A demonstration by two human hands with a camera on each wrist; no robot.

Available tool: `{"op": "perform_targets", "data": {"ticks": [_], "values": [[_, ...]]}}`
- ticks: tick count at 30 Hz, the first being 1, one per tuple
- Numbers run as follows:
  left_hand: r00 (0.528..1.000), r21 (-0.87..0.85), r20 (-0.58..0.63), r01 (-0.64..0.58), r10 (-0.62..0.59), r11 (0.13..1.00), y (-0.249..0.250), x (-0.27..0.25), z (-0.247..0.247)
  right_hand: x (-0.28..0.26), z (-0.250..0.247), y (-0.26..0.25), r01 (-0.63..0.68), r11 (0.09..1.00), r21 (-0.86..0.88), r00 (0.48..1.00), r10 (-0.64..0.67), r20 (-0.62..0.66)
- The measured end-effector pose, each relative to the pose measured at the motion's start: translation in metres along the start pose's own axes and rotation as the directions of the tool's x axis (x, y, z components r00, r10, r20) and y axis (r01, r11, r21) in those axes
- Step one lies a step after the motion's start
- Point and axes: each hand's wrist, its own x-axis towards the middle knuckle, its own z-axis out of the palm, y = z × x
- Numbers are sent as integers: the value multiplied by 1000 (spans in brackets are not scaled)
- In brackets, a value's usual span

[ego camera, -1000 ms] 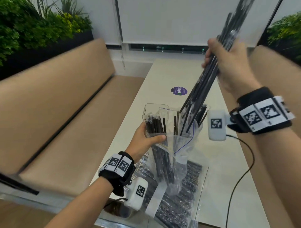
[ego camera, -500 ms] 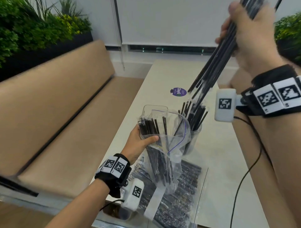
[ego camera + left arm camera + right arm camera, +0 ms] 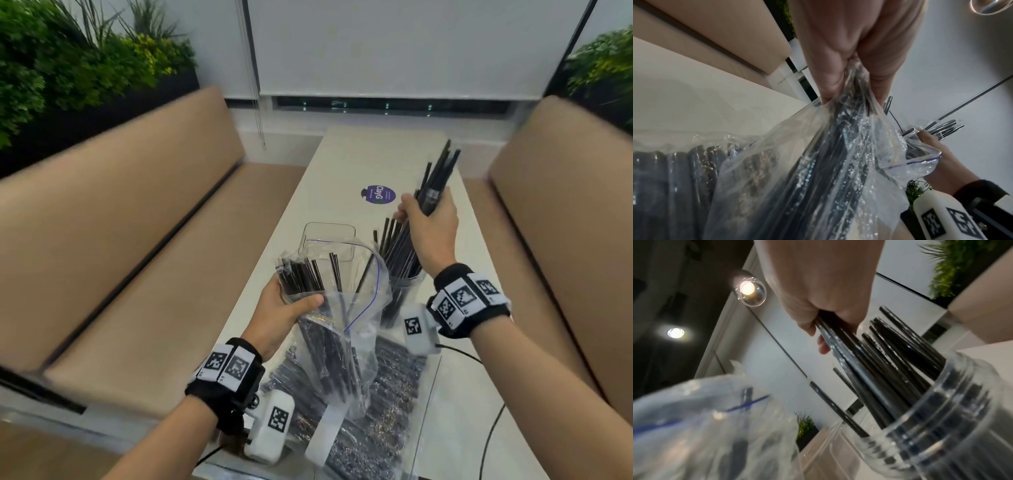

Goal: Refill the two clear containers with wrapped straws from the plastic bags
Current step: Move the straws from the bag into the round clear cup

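The hands stay clenched, right hand [image 3: 430,229] lowering its straw bundle [image 3: 435,185] into the round container [image 3: 406,287], left hand [image 3: 284,315] gripping the bag [image 3: 356,329].

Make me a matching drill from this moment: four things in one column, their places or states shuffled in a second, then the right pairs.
Things:
1. right hand
2. left hand
3. square container
4. purple sticker

States:
A. stands with no straws visible in it, behind the bag
B. lies flat on the table, farther off
C. grips the open plastic bag upright
D. grips a bundle of straws whose lower ends sit in the round container

Pairs: 1-D, 2-C, 3-A, 4-B
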Motion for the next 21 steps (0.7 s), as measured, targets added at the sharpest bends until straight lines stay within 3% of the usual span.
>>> {"op": "perform_targets", "data": {"ticks": [2, 7, 10, 12, 15, 17, 19, 20, 21], "values": [[1000, 8, 0, 7, -7, 1000, 0, 0, -1, 6, -3, 3, -38, 999, -22, 999, 37, -32], [1000, 14, 10, 12, -12, 1000, 1, 0, 0, 35, -13, -14, 56, 991, -121, 996, -65, -68], [1000, 15, 10, 21, -21, 1000, 2, 0, 1, 46, -19, -20, 80, 964, -254, 997, -71, 41], [1000, 24, 9, 19, -20, 1000, 3, 1, 1, 47, -23, -26, 142, 884, -445, 987, -90, 135], [1000, 16, 2, 16, -16, 1000, 4, 2, 0, 31, -32, -49, 299, 788, -538, 954, -259, 152], [1000, 6, -8, 16, -16, 1000, 5, 3, 0, 1, -36, -67, 361, 844, -396, 928, -368, 60], [1000, 9, -14, 15, -15, 1000, 8, 3, 1, -38, -34, -73, 267, 946, -183, 959, -243, 142], [1000, 22, -14, 11, -10, 1000, 10, 4, 2, -57, -28, -70, 174, 975, -142, 953, -130, 275], [1000, 41, -11, 2, -2, 999, 12, 4, 3, -74, -21, -63, 89, 979, -182, 912, -6, 411]]}}
